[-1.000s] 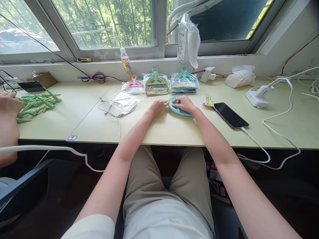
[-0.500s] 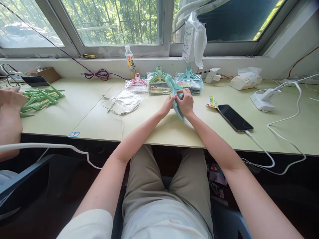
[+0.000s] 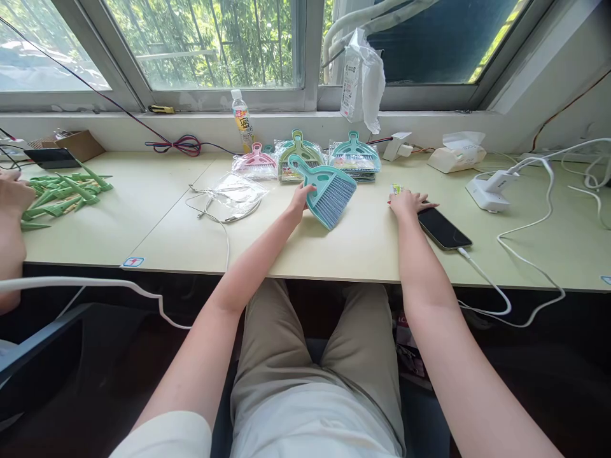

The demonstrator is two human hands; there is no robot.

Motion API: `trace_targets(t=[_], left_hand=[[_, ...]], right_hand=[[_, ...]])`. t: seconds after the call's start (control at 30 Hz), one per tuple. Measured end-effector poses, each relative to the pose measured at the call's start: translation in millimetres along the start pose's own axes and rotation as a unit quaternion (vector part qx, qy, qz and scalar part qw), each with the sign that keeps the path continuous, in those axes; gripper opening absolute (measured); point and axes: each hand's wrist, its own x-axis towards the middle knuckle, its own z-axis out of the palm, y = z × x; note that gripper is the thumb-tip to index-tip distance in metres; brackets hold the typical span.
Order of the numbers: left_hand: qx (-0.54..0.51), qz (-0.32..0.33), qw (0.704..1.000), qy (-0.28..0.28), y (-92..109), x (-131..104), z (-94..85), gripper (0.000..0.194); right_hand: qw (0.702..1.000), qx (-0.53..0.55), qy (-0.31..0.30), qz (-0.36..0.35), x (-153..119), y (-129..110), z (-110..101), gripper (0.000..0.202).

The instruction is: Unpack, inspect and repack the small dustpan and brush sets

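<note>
My left hand is closed around the neck of a teal hand brush, holding it above the table. The brush tilts with its handle up to the left and its pale bristles toward me. Farther right, my right hand reaches down with fingers spread over a small printed card, largely covering it. Its fingertips come close to the top end of a black phone. Behind the brush stand bagged brush-and-dustpan sets: a pink one, a green one and a teal one.
A clear plastic bag and a white cable lie left of centre. Green plastic pieces are heaped at far left beside another person's hand. A bottle, a tissue pack and a white plug adapter stand farther back.
My right hand has let go of the brush and moved right to the card beside the phone. My left hand has turned the brush so its bristle face shows.
</note>
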Motion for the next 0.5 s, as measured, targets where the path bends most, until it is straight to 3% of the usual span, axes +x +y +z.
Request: trace_targets(t=[0.1,0.27,0.33,0.4,0.47,0.5], left_hand=[[0.011,-0.031,0.999,-0.001,5,-9,4.4,0.037],[0.019,0.012,1.0,-0.013,14,-20,9.8,0.054],[0.017,0.028,0.999,-0.008,15,-21,10.0,0.062],[0.011,0.038,0.999,0.002,15,-20,8.9,0.067],[-0.001,0.046,0.999,0.006,14,-18,7.1,0.07],[-0.009,0.049,0.999,0.004,13,-16,6.1,0.071]], right_hand=[[1.0,0.012,0.004,-0.028,3,2,8,0.03],[0.987,0.15,0.025,-0.055,-1,-23,-2,0.031],[0.957,0.275,0.009,-0.094,-7,-39,-6,0.038],[0.9,0.402,-0.042,-0.164,-19,-56,-7,0.047],[0.848,0.469,-0.108,-0.222,-38,-71,-6,0.054],[0.839,0.47,-0.137,-0.237,-48,-78,-5,0.057]])
